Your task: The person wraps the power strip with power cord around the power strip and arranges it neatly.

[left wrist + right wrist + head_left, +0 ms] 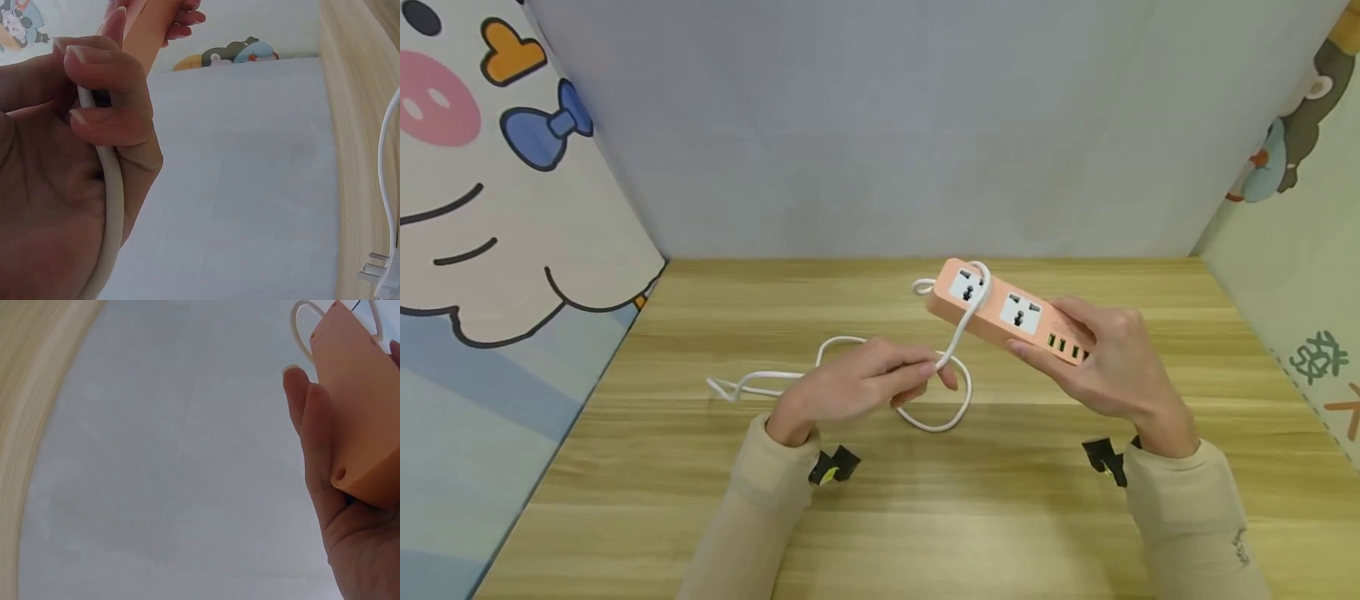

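An orange-pink power strip (992, 307) with white sockets and several USB ports is held up, tilted, over the table. My right hand (1116, 362) grips its USB end; in the right wrist view the strip's plain underside (359, 394) faces the camera. The white power cord (964, 321) loops from the far end across the strip's face. My left hand (868, 379) pinches this cord left of the strip, and the left wrist view shows the cord (111, 187) running along the palm under curled fingers. More cord (951, 427) hangs or lies in a loop behind the left hand.
The cord's plug (381, 275) shows at the right edge of the left wrist view, by the wooden table (970, 517). A pale wall (880, 125) stands at the back. Panels with cartoon pictures (535, 233) flank the table on both sides.
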`<control>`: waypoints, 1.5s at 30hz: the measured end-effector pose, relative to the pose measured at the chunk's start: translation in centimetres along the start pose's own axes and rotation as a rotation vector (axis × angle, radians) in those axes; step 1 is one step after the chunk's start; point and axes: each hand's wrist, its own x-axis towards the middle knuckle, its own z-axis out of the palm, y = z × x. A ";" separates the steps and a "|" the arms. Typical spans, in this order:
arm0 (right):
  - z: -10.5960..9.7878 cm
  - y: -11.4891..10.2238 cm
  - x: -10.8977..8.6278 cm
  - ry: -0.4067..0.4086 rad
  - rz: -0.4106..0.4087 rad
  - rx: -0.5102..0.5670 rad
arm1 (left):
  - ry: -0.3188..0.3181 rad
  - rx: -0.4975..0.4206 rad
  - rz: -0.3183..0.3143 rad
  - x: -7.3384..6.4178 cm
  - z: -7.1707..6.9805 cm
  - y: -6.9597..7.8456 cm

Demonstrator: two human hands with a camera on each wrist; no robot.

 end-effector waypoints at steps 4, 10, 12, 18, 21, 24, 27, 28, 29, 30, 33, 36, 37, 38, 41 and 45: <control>0.0 0.0 -0.1 0.015 -0.007 0.027 | -0.054 -0.049 -0.013 -0.2 -0.4 -0.2; 0.1 0.0 -0.1 0.062 -0.025 0.057 | -0.105 -0.082 -0.043 -0.5 -0.7 -0.4; 0.2 0.0 -0.2 0.082 -0.028 0.061 | -0.101 -0.072 -0.048 -0.5 -0.7 -0.6; 0.1 0.1 -0.3 0.104 -0.020 0.101 | -0.027 -0.038 -0.123 -0.2 -0.8 -1.5; 0.1 0.0 -0.5 0.112 -0.010 0.140 | 0.043 -0.032 -0.166 0.0 -0.8 -2.1; 0.1 0.0 -0.5 0.112 -0.012 0.157 | 0.074 -0.045 -0.156 0.2 -0.7 -2.6; 0.3 0.0 -0.5 0.104 -0.025 0.172 | 0.041 -0.062 -0.122 0.4 -0.7 -3.0; 0.3 0.1 -0.5 0.101 -0.027 0.179 | 0.028 -0.080 -0.111 0.4 -0.7 -3.2; 0.3 0.1 -0.6 0.096 -0.028 0.188 | 0.015 -0.097 -0.110 0.4 -0.7 -3.3; 0.3 0.1 -0.6 0.091 -0.029 0.197 | 0.005 -0.113 -0.113 0.4 -0.7 -3.5; 0.2 0.0 -0.7 0.069 -0.021 0.221 | 0.011 -0.145 -0.136 0.3 -0.8 -3.8; 0.0 -0.2 -0.8 0.033 -0.016 0.244 | 0.044 -0.162 -0.187 0.3 -0.9 -4.1; -0.1 -0.3 -0.9 0.017 -0.013 0.248 | 0.059 -0.161 -0.207 0.3 -0.9 -4.1; -0.2 -0.4 -0.9 0.000 -0.010 0.250 | 0.073 -0.165 -0.231 0.3 -1.0 -4.2; -0.4 -0.7 -1.0 -0.061 -0.007 0.246 | 0.096 -0.165 -0.285 0.4 -1.0 -4.3; -0.7 -1.0 -1.0 -0.137 -0.012 0.223 | 0.095 -0.172 -0.320 0.4 -1.2 -4.6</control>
